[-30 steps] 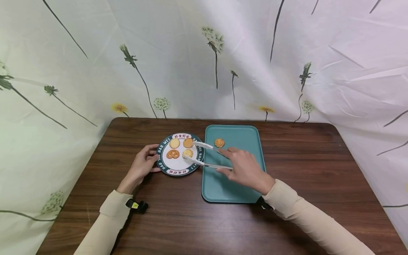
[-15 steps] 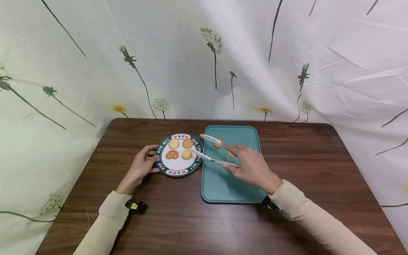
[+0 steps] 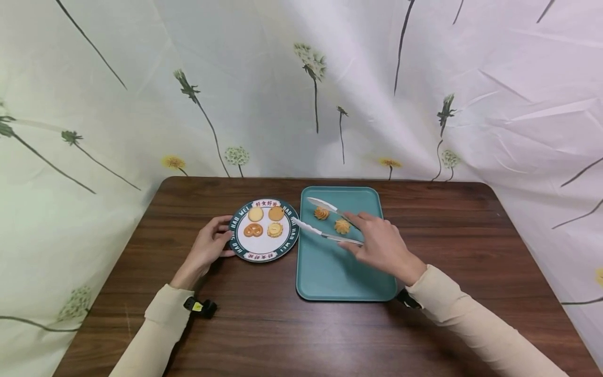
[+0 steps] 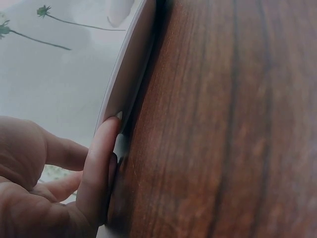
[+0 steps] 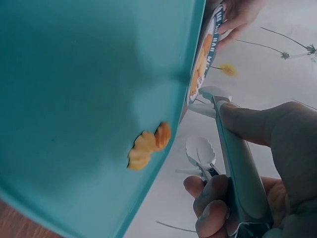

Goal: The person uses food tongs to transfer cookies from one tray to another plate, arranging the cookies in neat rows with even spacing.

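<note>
The left hand (image 3: 207,248) grips the left rim of a round plate (image 3: 260,256), its fingers against the edge; the left wrist view shows a finger (image 4: 96,163) at the rim. On the plate lie a pale round cookie (image 3: 256,214), a browner round one (image 3: 276,213), a pretzel-shaped one (image 3: 253,230) and a ruffled one (image 3: 275,230). The right hand (image 3: 383,246) holds metal tongs (image 3: 335,237) with white tips, spread apart above the teal tray (image 3: 344,283) with nothing between them. Two swirled cookies (image 3: 322,213) (image 5: 142,150) lie on the tray.
A dark wooden table (image 3: 264,330) carries the plate and, right beside it, the tray. Behind the table hangs a pale cloth (image 3: 282,104) printed with dandelions.
The right hand and tongs have moved right, off the plate and over the tray, uncovering the second swirled cookie. The left hand has stayed at the plate's rim.
</note>
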Tool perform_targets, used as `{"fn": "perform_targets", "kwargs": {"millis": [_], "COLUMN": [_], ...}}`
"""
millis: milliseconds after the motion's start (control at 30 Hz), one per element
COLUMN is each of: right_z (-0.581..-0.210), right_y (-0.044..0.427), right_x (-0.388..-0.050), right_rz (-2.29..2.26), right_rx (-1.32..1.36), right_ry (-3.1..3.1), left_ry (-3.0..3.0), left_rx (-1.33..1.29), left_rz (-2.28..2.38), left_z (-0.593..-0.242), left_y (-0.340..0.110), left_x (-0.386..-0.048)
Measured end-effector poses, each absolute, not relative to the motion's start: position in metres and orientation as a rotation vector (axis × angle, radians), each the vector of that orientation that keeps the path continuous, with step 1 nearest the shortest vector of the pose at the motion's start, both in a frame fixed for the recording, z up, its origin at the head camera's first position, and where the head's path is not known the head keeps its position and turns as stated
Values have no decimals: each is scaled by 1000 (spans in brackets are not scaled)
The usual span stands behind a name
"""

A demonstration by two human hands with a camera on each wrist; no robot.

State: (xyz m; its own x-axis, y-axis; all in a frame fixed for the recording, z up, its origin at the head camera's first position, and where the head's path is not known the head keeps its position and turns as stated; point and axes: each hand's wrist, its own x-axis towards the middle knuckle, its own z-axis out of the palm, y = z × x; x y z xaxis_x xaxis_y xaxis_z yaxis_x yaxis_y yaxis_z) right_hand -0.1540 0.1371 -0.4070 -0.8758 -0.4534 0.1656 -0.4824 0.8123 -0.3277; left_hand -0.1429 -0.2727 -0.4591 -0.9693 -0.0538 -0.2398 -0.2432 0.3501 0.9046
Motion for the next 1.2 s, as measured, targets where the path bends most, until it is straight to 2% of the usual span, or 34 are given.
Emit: {"fn": "perform_targets", "kwargs": {"millis": [1200], "right_z": [-412], "right_y": [163], "right_x": [-158], "right_rz": [451], "right_rx": [739], "right_ry": [-2940], "left_ry": [2451], "left_rx": [-266], "left_rz": [1655], "left_z": [-460], "left_y": [-273], "left_x": [-145]}}
